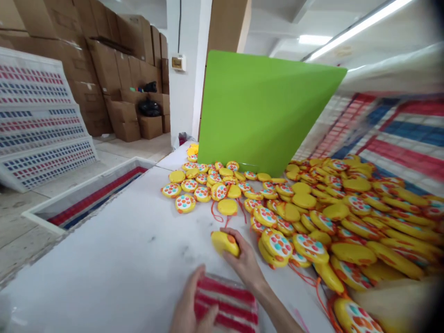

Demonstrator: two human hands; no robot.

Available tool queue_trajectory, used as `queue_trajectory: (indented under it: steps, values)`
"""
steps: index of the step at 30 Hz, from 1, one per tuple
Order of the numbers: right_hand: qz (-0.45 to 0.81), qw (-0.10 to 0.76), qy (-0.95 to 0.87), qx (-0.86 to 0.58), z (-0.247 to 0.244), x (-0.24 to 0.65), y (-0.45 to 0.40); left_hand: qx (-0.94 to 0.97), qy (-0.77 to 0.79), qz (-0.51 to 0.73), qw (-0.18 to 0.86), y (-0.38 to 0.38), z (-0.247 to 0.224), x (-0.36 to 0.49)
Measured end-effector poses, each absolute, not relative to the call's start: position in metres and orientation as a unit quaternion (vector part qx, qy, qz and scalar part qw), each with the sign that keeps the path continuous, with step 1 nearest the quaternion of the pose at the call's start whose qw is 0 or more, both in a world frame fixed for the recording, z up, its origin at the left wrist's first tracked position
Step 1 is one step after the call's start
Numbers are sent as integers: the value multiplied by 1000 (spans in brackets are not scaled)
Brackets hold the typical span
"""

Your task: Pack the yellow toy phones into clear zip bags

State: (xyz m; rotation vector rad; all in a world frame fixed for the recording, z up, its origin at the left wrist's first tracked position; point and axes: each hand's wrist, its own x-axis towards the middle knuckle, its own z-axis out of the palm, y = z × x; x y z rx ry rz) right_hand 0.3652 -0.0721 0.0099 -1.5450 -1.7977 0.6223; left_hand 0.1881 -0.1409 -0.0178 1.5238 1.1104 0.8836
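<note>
My right hand (243, 256) is closed around a yellow rounded toy (224, 243), with its plain yellow side facing up. Orange-red cord shows just beyond that toy. Nearer to me, my left hand (192, 305) grips the left side of a clear plastic bag with red stripes (229, 303), its thumb lying over the front. The bag's lower part runs out of the picture, and what is inside, if anything, I cannot make out. Several more yellow toys (185, 202) lie on the white tabletop (138, 249) past my hands, some showing white faces with coloured dots.
A big heap of the same toys (305, 201) covers the table's right side, with loose orange cords. Behind it stands a green panel (263, 106). Striped crates (405, 125) rise at the right. An open crate (93, 196) and stacked crates (38, 115) are left; cartons (121, 74) stand behind.
</note>
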Motion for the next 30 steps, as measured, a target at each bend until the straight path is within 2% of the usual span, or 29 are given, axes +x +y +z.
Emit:
queue_trajectory:
  steps: [3, 5, 13, 18, 22, 25, 30]
  values:
    - [423, 461, -609, -487, 4, 356, -125, 600, 460, 395, 521, -125, -7, 189]
    - [458, 499, -563, -474, -3, 351, -149, 628, 442, 376, 519, -123, -3, 191]
    - [316, 546, -581, -514, -16, 344, -187, 768, 379, 354, 374, -149, -29, 191]
    - [279, 561, -579, -522, -23, 340, -194, 795, 362, 374, 312, -152, -24, 202]
    - [292, 497, -600, -554, -20, 352, -191, 800, 384, 353, 297, -147, -13, 200]
    - [374, 475, -522, -602, -11, 366, -190, 795, 434, 336, 260, -153, -17, 192]
    - [577, 544, -298, -531, -5, 374, -196, 898, 355, 245, 86, -180, -46, 190]
